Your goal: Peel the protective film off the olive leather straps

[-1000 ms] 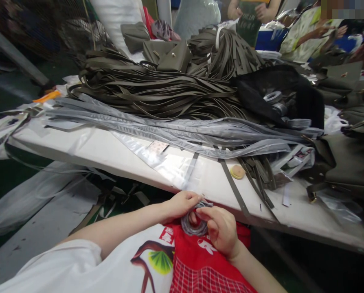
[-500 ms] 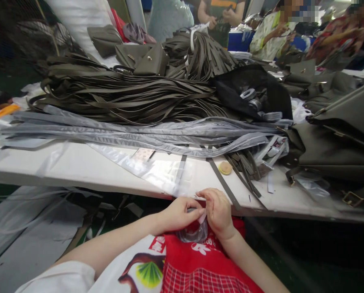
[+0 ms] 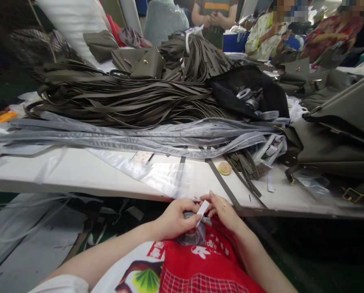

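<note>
In front of the red apron, close to the table edge, my left hand [image 3: 177, 219] grips a coil wrapped in grey translucent plastic [image 3: 196, 238]. A small white strip [image 3: 202, 208] stands up between the left thumb and index finger, over the top of the coil. My right hand [image 3: 223, 211] is just right of it, fingers bent in toward the strip. What those fingertips pinch is hidden behind the strip. Ahead on the table lie long grey plastic-sleeved straps [image 3: 157, 136], with a heap of dark olive straps [image 3: 133, 97] behind them.
A yellow tape roll [image 3: 224, 168] and loose dark strips [image 3: 223, 183] lie on the white table [image 3: 78, 171]. A black bag [image 3: 261, 85] holds wrapped coils. Dark olive handbags [image 3: 337, 150] crowd the right side. Co-workers stand or sit across the table, including a person in a striped shirt [image 3: 214, 24].
The white strip now stands upright and shows more fully between my hands. My right hand has turned and lowered, its fingers now bent nearer the strip. The view has shifted slightly.
</note>
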Action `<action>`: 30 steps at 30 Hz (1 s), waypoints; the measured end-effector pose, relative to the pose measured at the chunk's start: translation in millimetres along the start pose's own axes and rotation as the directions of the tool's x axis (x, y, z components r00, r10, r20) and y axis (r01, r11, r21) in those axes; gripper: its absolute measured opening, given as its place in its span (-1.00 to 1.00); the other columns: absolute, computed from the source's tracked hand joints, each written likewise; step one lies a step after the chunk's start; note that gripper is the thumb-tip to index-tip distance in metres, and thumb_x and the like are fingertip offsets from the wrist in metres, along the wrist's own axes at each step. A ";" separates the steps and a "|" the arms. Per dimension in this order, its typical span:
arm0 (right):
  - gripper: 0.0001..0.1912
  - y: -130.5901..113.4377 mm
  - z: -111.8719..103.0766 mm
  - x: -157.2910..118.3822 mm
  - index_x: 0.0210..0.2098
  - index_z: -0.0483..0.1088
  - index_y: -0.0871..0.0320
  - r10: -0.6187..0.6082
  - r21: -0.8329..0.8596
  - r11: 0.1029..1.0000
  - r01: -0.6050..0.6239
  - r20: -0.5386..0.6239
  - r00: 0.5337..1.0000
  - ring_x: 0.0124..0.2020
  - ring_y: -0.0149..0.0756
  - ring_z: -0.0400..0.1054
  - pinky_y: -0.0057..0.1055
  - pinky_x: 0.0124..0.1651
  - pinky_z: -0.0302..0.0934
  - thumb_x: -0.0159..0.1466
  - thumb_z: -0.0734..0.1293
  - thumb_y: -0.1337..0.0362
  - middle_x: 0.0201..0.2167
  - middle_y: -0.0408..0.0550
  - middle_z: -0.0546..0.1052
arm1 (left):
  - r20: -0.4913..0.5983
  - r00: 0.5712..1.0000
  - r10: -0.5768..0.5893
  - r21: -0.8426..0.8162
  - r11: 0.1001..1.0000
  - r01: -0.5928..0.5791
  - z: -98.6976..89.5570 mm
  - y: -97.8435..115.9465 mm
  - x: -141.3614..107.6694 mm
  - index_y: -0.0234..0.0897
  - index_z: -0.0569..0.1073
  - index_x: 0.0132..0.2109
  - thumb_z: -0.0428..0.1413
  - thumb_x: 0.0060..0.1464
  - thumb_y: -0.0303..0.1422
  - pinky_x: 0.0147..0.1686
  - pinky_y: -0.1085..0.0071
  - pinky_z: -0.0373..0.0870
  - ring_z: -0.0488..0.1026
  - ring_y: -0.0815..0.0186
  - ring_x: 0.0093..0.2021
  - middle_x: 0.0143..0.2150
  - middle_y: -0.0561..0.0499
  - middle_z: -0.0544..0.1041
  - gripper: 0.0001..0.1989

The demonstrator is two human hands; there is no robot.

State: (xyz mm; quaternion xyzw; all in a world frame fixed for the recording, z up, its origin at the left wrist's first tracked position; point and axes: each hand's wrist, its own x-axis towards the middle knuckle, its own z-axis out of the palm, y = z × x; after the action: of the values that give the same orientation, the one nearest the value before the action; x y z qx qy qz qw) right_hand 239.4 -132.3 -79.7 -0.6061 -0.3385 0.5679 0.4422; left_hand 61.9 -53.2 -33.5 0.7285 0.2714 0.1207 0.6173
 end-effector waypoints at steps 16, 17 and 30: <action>-0.59 -5.6 23.1 -16.0 -0.42 0.52 0.23 -0.202 -0.034 0.979 0.200 -0.061 0.977 -0.46 -0.35 0.21 -0.45 -0.39 0.09 0.26 0.33 -0.02 -0.53 -0.12 0.44 | -0.163 0.980 -0.111 0.070 0.990 0.124 0.0 0.8 -2.5 -0.31 0.46 -0.45 0.10 0.10 -0.23 -0.27 0.41 0.30 0.39 0.32 -0.37 -0.44 0.01 0.45 -0.74; -0.58 -7.5 20.3 -17.8 -0.40 0.53 0.23 -0.193 -0.021 0.981 0.192 -0.025 0.981 -0.46 -0.34 0.23 -0.45 -0.37 0.11 0.28 0.32 -0.03 -0.51 -0.11 0.45 | -0.163 0.979 -0.119 0.082 0.988 0.134 0.9 1.8 -2.0 -0.31 0.45 -0.45 0.10 0.08 -0.24 -0.28 0.41 0.29 0.38 0.32 -0.37 -0.44 0.01 0.46 -0.75; -0.78 -30.0 3.3 -28.3 -0.35 0.58 0.23 -0.065 -0.076 0.994 0.074 0.113 0.992 -0.36 -0.22 0.47 -0.39 -0.22 0.31 0.12 0.40 0.19 -0.37 -0.02 0.63 | -0.113 0.992 -0.057 0.170 0.982 0.076 6.1 17.0 -1.7 -0.26 0.30 -0.29 0.16 0.00 -0.25 -0.32 0.39 0.29 0.35 0.32 -0.36 -0.35 0.05 0.44 -0.78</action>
State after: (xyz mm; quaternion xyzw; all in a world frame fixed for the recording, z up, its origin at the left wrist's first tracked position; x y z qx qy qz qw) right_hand 235.4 -146.2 -41.0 -0.5790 -0.4056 0.5707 0.4177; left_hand 67.8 -60.7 -18.1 0.7626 0.3381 0.1149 0.5394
